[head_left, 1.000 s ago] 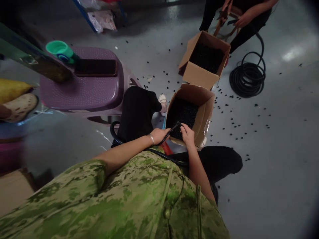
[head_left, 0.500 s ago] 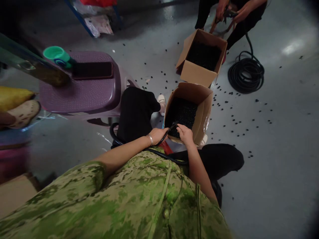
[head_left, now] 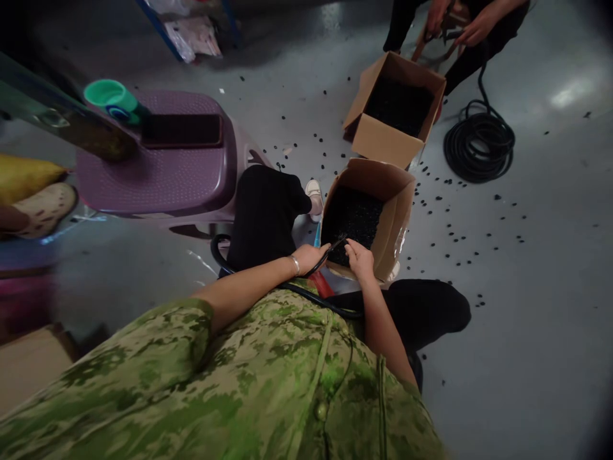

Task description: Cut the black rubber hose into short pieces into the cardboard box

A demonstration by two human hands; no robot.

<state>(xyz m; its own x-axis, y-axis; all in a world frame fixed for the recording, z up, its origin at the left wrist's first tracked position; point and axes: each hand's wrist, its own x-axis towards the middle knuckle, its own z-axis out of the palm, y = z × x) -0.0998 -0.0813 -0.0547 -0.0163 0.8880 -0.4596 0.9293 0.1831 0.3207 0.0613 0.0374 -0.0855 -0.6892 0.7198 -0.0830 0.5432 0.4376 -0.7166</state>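
Note:
My left hand (head_left: 310,258) is closed around a black hose (head_left: 313,298), whose length loops back across my lap. A narrow dark end (head_left: 338,243) sticks out of that fist toward my right hand (head_left: 361,259). My right fingers are pinched together at its tip, and what lies between them is too small to make out. Both hands are over the near edge of an open cardboard box (head_left: 398,220), which holds a heap of small black pieces (head_left: 352,217).
Beyond stands another cardboard box (head_left: 387,139) of black pieces. A person's hands (head_left: 472,32) hold a dark tool there, beside a coiled black hose (head_left: 479,142). Black bits dot the floor. At left, a purple stool (head_left: 167,182) carries a phone (head_left: 184,131) and a green cup (head_left: 112,101).
My hands stay over the box, with the right fingers shifted slightly off the hose end. The whole view has moved a little. The other person's hands have changed position slightly.

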